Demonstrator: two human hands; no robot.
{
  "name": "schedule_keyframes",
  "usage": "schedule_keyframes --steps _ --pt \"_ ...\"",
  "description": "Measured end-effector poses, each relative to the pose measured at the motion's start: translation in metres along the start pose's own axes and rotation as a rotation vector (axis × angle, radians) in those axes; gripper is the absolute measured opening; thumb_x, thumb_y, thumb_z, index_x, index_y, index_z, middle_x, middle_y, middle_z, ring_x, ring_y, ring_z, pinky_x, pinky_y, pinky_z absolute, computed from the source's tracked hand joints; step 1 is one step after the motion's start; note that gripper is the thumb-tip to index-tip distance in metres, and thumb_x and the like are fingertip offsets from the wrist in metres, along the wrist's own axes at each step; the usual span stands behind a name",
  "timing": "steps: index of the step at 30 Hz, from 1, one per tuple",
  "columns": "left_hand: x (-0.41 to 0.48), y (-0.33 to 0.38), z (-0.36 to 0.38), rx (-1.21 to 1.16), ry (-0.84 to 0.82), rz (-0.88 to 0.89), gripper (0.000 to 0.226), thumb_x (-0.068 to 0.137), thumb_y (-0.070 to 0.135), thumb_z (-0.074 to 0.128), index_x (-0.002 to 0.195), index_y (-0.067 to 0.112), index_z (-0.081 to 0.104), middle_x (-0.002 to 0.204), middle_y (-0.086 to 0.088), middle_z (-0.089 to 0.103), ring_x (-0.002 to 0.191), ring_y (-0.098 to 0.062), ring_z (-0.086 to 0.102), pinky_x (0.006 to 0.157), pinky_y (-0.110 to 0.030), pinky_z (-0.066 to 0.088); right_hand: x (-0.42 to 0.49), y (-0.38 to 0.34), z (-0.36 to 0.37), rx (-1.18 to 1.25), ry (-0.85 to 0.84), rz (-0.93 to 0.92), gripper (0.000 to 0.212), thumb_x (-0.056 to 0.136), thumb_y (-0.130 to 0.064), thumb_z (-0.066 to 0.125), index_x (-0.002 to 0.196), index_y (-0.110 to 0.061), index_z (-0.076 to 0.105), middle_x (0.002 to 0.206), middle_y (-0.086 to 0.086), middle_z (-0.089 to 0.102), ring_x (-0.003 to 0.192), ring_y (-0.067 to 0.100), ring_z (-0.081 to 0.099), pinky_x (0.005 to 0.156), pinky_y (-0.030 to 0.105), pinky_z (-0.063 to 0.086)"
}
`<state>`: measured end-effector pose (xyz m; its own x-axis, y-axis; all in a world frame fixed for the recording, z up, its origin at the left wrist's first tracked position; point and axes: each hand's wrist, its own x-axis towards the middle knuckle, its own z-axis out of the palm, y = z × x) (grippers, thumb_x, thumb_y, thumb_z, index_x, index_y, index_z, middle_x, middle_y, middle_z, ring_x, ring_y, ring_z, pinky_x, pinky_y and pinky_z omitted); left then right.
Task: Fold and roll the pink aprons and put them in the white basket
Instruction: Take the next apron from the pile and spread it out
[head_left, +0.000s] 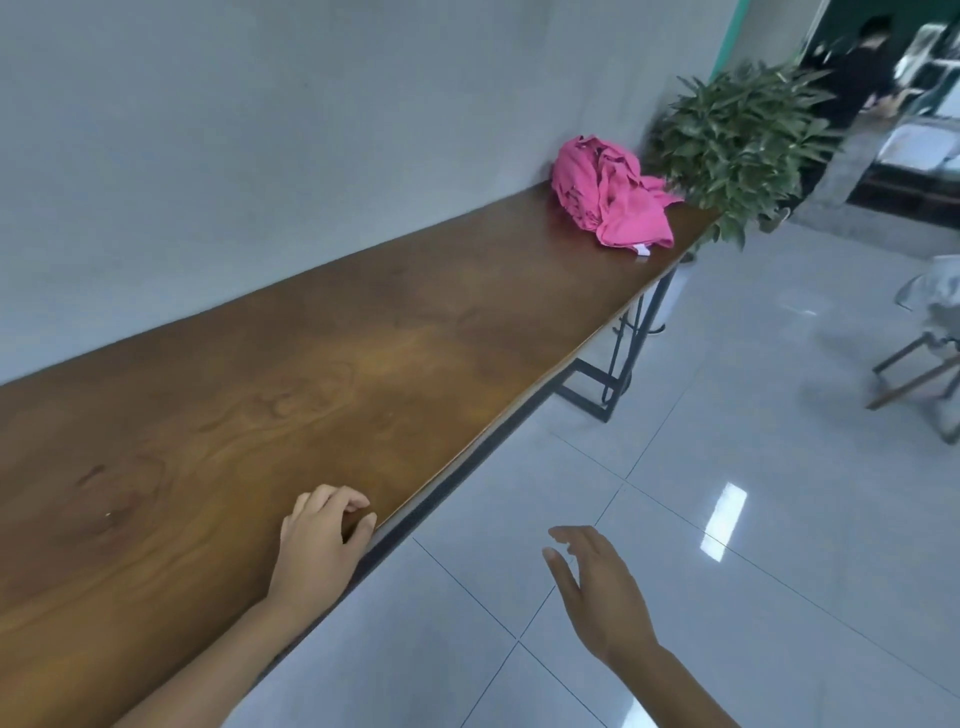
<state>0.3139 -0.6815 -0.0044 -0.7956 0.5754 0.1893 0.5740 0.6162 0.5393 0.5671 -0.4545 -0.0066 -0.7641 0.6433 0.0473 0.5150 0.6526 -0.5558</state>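
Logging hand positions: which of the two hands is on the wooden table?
The left hand, resting on the table near its edge, fingers loosely curled; the right hand hangs open over the floor tiles.

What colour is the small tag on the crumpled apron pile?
White; the tag shows at the near edge of the pink aprons, in the head view.

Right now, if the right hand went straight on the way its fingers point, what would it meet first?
Probably the front edge of the wooden table: the right hand hangs open over the floor, angled toward it. Height is unclear; it might pass beneath.
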Motion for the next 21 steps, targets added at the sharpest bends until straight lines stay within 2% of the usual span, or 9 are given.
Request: schedule_keyframes --steps 3,8,13,17,21 --pt "0.015 0.021 0.015 0.006 -0.031 0.012 0.007 0.094 0.031 0.069 0.099 0.033 0.064 0.099 0.017 0.057 0.097 -0.008 0.047 0.085 -0.034 0.04 0.008 0.028 -0.012 0.027 0.025 0.034 0.044 0.101 -0.054 0.037 0.134 -0.031 0.056 0.125 -0.02 0.054 0.115 0.0 0.053 0.098 0.025 0.047" --pt "0.051 0.049 0.039 -0.016 -0.083 0.065 0.007 0.096 0.031 0.066 0.1 0.034 0.062 0.099 0.019 0.058 0.099 -0.009 0.048 0.087 -0.037 0.045 0.029 0.064 -0.028 0.021 0.06 0.079 0.04 0.103 -0.05 0.042 0.133 -0.03 0.057 0.123 -0.018 0.056 0.11 0.002 0.055 0.088 0.019 0.044" --pt "0.108 0.081 0.071 -0.035 -0.099 0.121 0.008 0.095 0.029 0.068 0.102 0.03 0.065 0.103 0.016 0.059 0.103 -0.011 0.048 0.087 -0.032 0.038 0.058 0.09 -0.043 0.022 0.083 0.155 0.04 0.101 -0.051 0.041 0.133 -0.032 0.056 0.122 -0.022 0.053 0.105 -0.002 0.055 0.084 0.016 0.043" --pt "0.167 0.108 0.103 -0.058 -0.121 0.168 0.007 0.095 0.03 0.067 0.102 0.031 0.064 0.105 0.016 0.058 0.105 -0.011 0.047 0.089 -0.033 0.038 0.095 0.106 -0.059 -0.022 0.081 0.212 0.045 0.099 -0.057 0.035 0.133 -0.035 0.053 0.123 -0.024 0.051 0.106 -0.003 0.055 0.079 0.009 0.039" --pt "0.23 0.128 0.134 -0.109 -0.133 0.187 0.009 0.096 0.03 0.067 0.104 0.029 0.065 0.108 0.012 0.06 0.105 -0.012 0.05 0.092 -0.035 0.045 0.145 0.123 -0.081 -0.044 0.081 0.245 0.064 0.09 -0.07 0.021 0.135 -0.036 0.051 0.127 -0.025 0.051 0.106 -0.003 0.055 0.081 0.01 0.04"
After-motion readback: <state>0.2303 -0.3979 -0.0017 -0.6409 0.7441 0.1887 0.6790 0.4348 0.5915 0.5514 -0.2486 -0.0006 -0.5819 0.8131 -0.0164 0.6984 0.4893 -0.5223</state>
